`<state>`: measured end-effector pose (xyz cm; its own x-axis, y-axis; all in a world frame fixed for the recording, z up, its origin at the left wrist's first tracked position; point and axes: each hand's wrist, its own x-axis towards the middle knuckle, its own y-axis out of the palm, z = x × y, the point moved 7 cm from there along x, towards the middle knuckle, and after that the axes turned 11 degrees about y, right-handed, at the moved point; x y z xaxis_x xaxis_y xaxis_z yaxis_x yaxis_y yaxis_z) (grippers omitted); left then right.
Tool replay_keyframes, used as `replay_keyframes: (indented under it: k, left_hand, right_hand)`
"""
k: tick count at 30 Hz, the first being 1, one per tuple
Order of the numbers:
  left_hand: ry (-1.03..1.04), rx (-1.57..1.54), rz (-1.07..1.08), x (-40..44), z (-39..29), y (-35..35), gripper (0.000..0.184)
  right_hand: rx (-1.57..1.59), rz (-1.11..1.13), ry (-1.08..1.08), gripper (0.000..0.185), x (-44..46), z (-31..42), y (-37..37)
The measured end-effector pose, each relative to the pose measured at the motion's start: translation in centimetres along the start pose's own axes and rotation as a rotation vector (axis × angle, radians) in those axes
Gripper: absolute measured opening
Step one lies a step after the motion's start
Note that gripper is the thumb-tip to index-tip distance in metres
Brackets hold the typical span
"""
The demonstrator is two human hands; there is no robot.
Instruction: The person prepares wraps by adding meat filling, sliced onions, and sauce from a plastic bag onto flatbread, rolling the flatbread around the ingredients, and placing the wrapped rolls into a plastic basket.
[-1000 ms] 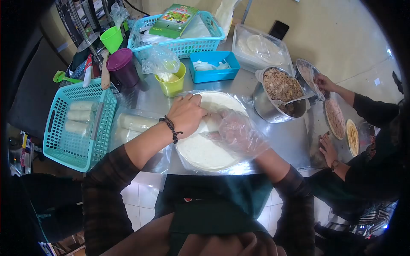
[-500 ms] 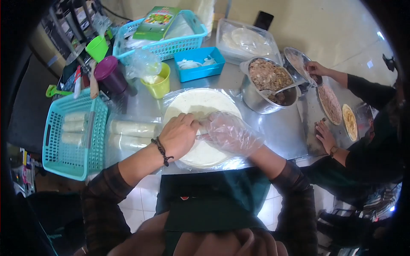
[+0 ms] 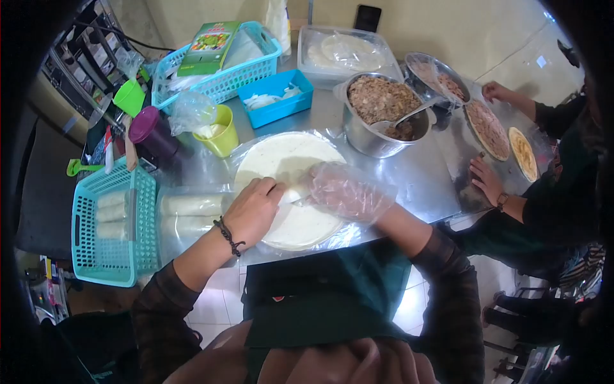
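A stack of round white flatbreads (image 3: 288, 153) lies on clear plastic sheeting at the table's front edge. Over its middle, my bare left hand (image 3: 254, 208) has its fingers curled and drawn together, with a beaded bracelet at the wrist. Facing it from the right is my right hand (image 3: 345, 192) in a clear plastic glove, fingers bent inward. A small whitish piece (image 3: 293, 194) shows between the two hands; its kind is unclear. The fingertips are partly hidden, so what each hand grips cannot be made out. Wrapped white rolls (image 3: 188, 206) lie left of the stack.
A turquoise basket (image 3: 146, 233) with rolls stands left. Behind are a yellow cup (image 3: 224, 137), a purple tumbler (image 3: 152, 131), a blue box (image 3: 275, 112) of white pieces and a pot (image 3: 377, 144) of minced filling with a ladle. A co-worker's hands (image 3: 487, 182) are at right.
My hands have parted slightly, and the whitish piece now shows between them. The view has shifted a little. The co-worker's far hand has drawn back from the tray.
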<state>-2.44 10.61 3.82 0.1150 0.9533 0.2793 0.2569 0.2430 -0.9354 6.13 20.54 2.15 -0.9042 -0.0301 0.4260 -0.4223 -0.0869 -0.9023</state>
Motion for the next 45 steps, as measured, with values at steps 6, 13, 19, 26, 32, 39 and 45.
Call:
replay_keyframes:
  k: [6,13,19,26,32,39,45]
  left_hand:
    - [0.005,0.023,-0.053,0.6,-0.8,-0.6,0.032]
    - [0.019,-0.037,0.054,1.2,-1.1,0.0,0.046]
    - [0.098,-0.133,0.017,2.9,-2.7,0.9,0.05]
    - [0.114,-0.121,0.022,4.4,-2.6,2.1,0.049]
    - [0.124,-0.206,0.052,5.5,-2.0,2.5,0.043]
    - [0.052,-0.446,0.113,6.8,0.5,3.3,0.04]
    - [0.034,-0.642,0.002,6.7,1.3,2.1,0.035]
  right_hand:
    - [0.037,0.002,-0.105,0.022,0.6,1.4,-2.1]
    - [0.189,-0.165,0.083,0.028,-1.0,0.0,-4.4]
    - [1.149,-0.165,1.258,0.03,-7.5,-4.7,-3.2]
    - [0.869,0.115,1.143,0.024,-5.6,-5.0,-0.4]
    - [0.275,-0.184,0.938,0.016,-3.4,-3.3,-3.2]
    - [0.079,-0.222,0.718,0.01,-1.0,0.3,-4.6]
    - [-0.06,-0.083,0.45,0.015,-0.2,2.6,-4.3]
